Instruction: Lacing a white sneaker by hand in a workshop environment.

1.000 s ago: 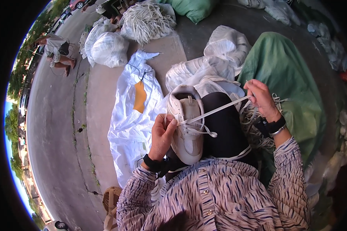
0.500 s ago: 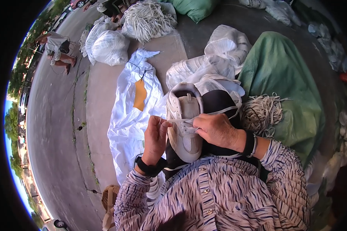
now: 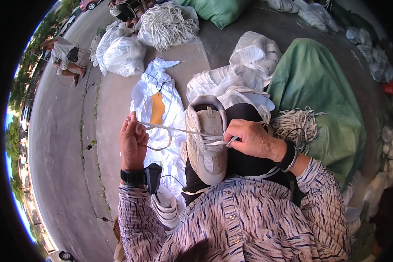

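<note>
A beige and white sneaker (image 3: 210,166) rests on my dark-trousered lap, its toe toward me. Part of its white shoelace (image 3: 172,128) runs taut from the eyelets out to the left, over the white sack. My left hand (image 3: 133,142) pinches that stretch well to the left of the shoe, and a loose loop hangs below it. At the sneaker's right edge, my right hand (image 3: 252,139) is closed on another piece of lace beside the eyelets. Several lace rows cross the tongue.
A white sack (image 3: 146,105) with an orange patch lies left of the shoe. Ahead are white plastic bags (image 3: 255,54). On the right, a heap of laces (image 3: 294,124) sits against a green sack (image 3: 318,87). Another person (image 3: 67,52) is far left on the pavement.
My left hand has moved away from the shoe to the left, drawing the lace out into a long taut line. My right hand stays close to the eyelets, shifted slightly right.
</note>
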Tool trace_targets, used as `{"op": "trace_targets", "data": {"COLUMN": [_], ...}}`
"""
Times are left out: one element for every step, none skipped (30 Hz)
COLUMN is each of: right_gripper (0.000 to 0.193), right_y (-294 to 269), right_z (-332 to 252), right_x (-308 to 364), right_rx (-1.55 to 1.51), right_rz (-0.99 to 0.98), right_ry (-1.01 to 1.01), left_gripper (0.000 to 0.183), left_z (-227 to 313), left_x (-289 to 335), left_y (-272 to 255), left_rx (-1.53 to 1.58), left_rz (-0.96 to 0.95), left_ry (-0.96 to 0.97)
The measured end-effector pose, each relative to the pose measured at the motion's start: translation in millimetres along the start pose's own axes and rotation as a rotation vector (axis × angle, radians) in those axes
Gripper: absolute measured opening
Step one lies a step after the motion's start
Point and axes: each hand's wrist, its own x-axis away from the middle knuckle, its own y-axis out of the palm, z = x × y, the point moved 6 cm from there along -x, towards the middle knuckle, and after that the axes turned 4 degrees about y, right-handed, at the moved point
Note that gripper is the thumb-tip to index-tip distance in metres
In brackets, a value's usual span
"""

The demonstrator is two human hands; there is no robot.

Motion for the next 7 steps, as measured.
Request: {"op": "trace_targets", "data": {"right_gripper": [0.010, 0.010, 0.009, 0.009, 0.010, 0.010, 0.010], "right_y": [1.7, 2.8, 3.9, 4.5, 6.4, 7.2, 5.5], "right_z": [-1.8, -0.2, 2.5, 3.4, 8.0, 15.2, 13.7], "right_x": [-1.2, -1.8, -2.5, -1.3, 0.9, 1.7, 0.0], "right_rx": [-0.016, 0.000, 0.024, 0.015, -0.111, -0.225, -0.237], "right_rz": [0.027, 0.044, 0.051, 0.062, 0.041, 0.005, 0.018], "right_ry": [-0.045, -0.036, -0.004, -0.018, 0.010, 0.072, 0.034], "left_gripper": [0.013, 0.013, 0.014, 0.014, 0.014, 0.016, 0.026], "left_z": [3.5, 9.3, 19.8, 29.6, 36.9, 35.5, 30.1], "left_x": [-1.7, -1.4, -3.2, -3.5, -1.9, -1.0, 0.4], "left_y": [-9.4, -13.7, -25.2, -37.9, -50.0, -57.8, -60.7], "left_rx": [0.006, 0.025, 0.039, 0.075, 0.124, 0.085, 0.015], "left_rz": [0.047, 0.014, 0.077, 0.139, 0.182, 0.206, 0.188], "left_ry": [-0.017, 0.006, 0.062, 0.098, 0.124, 0.121, 0.114]}}
